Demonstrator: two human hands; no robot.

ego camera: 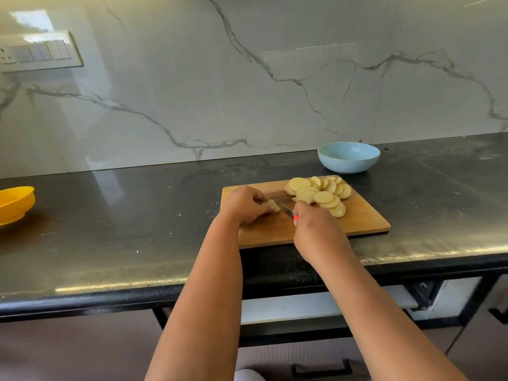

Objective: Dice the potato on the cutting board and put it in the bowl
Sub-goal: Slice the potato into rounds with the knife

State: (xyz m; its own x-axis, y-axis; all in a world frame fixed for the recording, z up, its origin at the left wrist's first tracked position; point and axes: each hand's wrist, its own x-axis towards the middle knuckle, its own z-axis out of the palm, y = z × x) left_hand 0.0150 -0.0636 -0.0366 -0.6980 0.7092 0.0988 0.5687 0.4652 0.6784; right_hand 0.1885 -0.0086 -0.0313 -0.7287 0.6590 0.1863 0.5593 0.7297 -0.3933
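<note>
The potato is already cut into thin round slices (320, 192), most of them fanned in an overlapping heap on the far right part of the wooden cutting board (365, 215). A smaller piece (273, 207) lies near the board's left middle, under the fingertips of the left hand (244, 204). The blue bowl (348, 158) stands on the dark counter (110, 215) just behind the board's far right corner; its inside is only partly visible, and no potato shows there.

Raw potato slices are light, stiff and brittle enough to snap if bent, and their wet cut faces are likely slippery, so they tend to slide over one another and over the board. They are best taken from above, pinned flat with curled fingertips set back from the blade, or stacked a few at a time before cutting across them.

The left hand is arched over the small piece, knuckles up, fingers curled down and pinching it against the board. The right hand (316, 229) grips a knife (283, 208), its fingers wrapped round the handle, of which only a red bit shows; the blade seems to meet the held piece, though that is hard to confirm. Both forearms reach forward over the counter edge, the wrists nearly level with the board.
</note>
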